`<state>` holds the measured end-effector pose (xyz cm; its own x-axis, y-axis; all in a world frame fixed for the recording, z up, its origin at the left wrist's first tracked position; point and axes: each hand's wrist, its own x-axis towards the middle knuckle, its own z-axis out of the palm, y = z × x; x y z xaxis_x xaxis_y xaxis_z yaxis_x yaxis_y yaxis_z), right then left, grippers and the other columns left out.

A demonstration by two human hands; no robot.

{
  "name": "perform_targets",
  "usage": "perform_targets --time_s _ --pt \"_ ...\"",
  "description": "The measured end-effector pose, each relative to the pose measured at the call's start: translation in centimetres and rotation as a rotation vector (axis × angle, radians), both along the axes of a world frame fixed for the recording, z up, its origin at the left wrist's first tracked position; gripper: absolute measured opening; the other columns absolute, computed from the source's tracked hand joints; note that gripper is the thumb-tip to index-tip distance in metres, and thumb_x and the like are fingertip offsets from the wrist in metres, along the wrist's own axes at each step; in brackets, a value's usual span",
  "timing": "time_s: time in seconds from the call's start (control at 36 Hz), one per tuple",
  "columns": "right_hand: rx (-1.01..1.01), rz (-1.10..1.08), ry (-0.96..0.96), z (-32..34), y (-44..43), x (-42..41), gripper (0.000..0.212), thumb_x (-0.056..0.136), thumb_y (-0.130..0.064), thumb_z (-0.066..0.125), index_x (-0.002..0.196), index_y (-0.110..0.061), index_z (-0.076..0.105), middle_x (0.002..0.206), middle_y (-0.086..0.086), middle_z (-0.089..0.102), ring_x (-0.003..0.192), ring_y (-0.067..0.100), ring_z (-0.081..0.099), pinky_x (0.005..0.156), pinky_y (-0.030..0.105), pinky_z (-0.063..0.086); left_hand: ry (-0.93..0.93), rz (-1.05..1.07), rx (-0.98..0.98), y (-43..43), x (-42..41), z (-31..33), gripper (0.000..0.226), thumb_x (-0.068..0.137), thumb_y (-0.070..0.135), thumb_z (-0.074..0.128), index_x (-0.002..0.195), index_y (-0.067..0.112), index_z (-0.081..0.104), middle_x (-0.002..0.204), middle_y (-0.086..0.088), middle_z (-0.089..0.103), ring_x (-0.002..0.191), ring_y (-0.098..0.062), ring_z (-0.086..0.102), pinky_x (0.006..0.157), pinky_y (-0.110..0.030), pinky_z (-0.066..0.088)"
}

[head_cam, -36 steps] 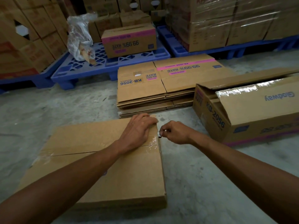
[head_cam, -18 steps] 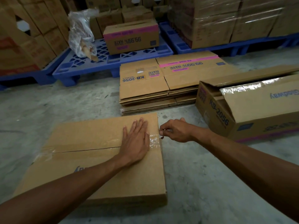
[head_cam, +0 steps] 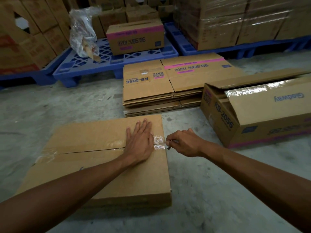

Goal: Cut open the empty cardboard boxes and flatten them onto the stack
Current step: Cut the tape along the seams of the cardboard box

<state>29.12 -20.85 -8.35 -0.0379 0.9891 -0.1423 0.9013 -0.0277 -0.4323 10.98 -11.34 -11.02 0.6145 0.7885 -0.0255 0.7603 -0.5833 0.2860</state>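
taped box held flat, blade at the seam end

the left hand point(head_cam: 140, 142) lies palm down, fingers spread and flat, on the top face of the closed cardboard box point(head_cam: 104, 165) that sits on the concrete floor point(head_cam: 210, 190). it grasps nothing; it presses on the seam where the two top flaps meet. clear tape point(head_cam: 159, 142) runs along that seam and shows just to the right of the left hand, at the box's right edge.

the right hand point(head_cam: 184, 142) is curled in a narrow pinch grip, thumb against forefinger, just off the right edge of the box, level with the taped seam. a small dark tool tip point(head_cam: 168, 148) shows below the pinched fingers; most of the tool is hidden, so its kind cannot be told. whether the tip touches the tape cannot be told.

beyond both hands, the stack of flattened boxes point(head_cam: 159, 91) lies on the floor, its near edge close to the far edge of the taped box. to the right of the right hand, well apart, an open box point(head_cam: 262, 118) lies on its side, printed kb-2056. farther back, blue pallets point(head_cam: 104, 64) carry one pink-striped box point(head_cam: 135, 38) and a crumpled plastic bag point(head_cam: 83, 32).
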Motion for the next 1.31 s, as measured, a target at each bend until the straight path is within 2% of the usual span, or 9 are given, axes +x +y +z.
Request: perform_targets --time_s 0.31,0.47,0.58,0.75,0.86,0.92,1.06,1.19,1.31 --pt "-0.085 0.096 0.118 -0.1 -2.6 1.0 0.029 0.105 -0.037 0.045 0.092 -0.027 0.068 0.093 -0.008 0.070 0.092 0.013 0.061 0.100 0.046 0.030 -0.002 0.044 -0.008 0.5 1.2 0.1 0.059 0.109 0.039 0.023 0.164 0.021 0.012 0.172 0.001 0.003 0.159 -0.023 -0.002 0.125 -0.055 -0.004" --pt "-0.144 -0.022 0.418 0.2 -4.6 5.2 0.025 0.103 -0.025 0.054 0.102 -0.016 0.078 0.088 -0.016 0.069 0.084 -0.003 0.063 0.076 0.011 0.047 -0.020 0.051 -0.014 1.3 2.0 0.2 0.059 0.109 0.039 0.024 0.164 0.019 0.014 0.172 -0.001 0.007 0.159 -0.025 0.003 0.126 -0.059 0.001" --pt "-0.077 -0.412 0.538 -3.2 -5.8 8.9 0.029 0.104 -0.015 0.049 0.085 -0.004 0.068 0.072 0.003 0.052 0.064 0.013 0.045 0.060 0.029 0.037 -0.043 0.042 -0.005 1.4 2.0 -0.1 0.058 0.110 0.038 0.026 0.163 0.020 0.016 0.172 0.000 0.009 0.158 -0.025 0.005 0.125 -0.058 0.002" --pt "0.003 -0.781 0.518 -9.8 -4.7 12.4 0.020 0.097 -0.018 0.060 0.090 -0.002 0.071 0.085 0.019 0.071 0.079 0.033 0.070 0.072 0.046 0.058 -0.075 0.037 0.007 1.3 2.9 -0.4 0.059 0.107 0.040 0.022 0.163 0.021 0.021 0.170 0.002 0.017 0.158 -0.026 0.009 0.125 -0.059 0.003" --pt "0.022 -0.824 0.430 -12.1 -3.0 12.4 0.041 0.092 -0.035 0.070 0.059 -0.012 0.061 0.058 0.001 0.061 0.062 0.022 0.063 0.066 0.027 0.046 -0.084 0.045 0.003 1.1 3.5 -0.3 0.055 0.109 0.035 0.028 0.162 0.022 0.024 0.170 0.003 0.019 0.158 -0.025 0.010 0.126 -0.058 0.003" --pt "-0.030 -0.861 0.411 -13.6 -1.8 13.0 0.040 0.088 -0.030 0.073 0.055 -0.020 0.054 0.069 0.000 0.062 0.078 0.025 0.069 0.077 0.026 0.051 -0.073 0.049 0.008 1.1 4.0 -0.1 0.056 0.108 0.037 0.026 0.162 0.022 0.023 0.170 0.003 0.019 0.158 -0.025 0.011 0.126 -0.058 0.004" --pt "-0.102 -0.918 0.282 -14.5 -1.1 12.9 0.020 0.089 -0.028 0.070 0.095 -0.010 0.067 0.119 0.016 0.067 0.116 0.034 0.062 0.097 0.038 0.053 -0.073 0.064 0.001 1.2 5.4 -0.2 0.056 0.109 0.036 0.028 0.163 0.023 0.020 0.170 0.005 0.017 0.158 -0.024 0.009 0.126 -0.057 0.003" --pt "-0.210 -0.899 0.179 -13.6 -0.6 13.7 0.052 0.086 -0.043 0.074 0.113 0.001 0.066 0.113 0.017 0.070 0.103 0.032 0.070 0.071 0.030 0.053 -0.073 0.053 -0.026 1.8 5.7 -0.1 0.056 0.109 0.036 0.028 0.163 0.024 0.019 0.171 0.005 0.014 0.158 -0.023 0.006 0.125 -0.056 0.000" --pt "-0.141 -0.795 0.244 -11.2 1.3 13.8 0.032 0.085 -0.030 0.079 0.099 -0.002 0.071 0.101 0.018 0.073 0.097 0.033 0.070 0.075 0.034 0.054 -0.073 0.030 -0.107 2.2 5.6 0.5 0.055 0.110 0.036 0.032 0.163 0.024 0.021 0.171 0.005 0.014 0.158 -0.021 0.005 0.125 -0.055 0.000"
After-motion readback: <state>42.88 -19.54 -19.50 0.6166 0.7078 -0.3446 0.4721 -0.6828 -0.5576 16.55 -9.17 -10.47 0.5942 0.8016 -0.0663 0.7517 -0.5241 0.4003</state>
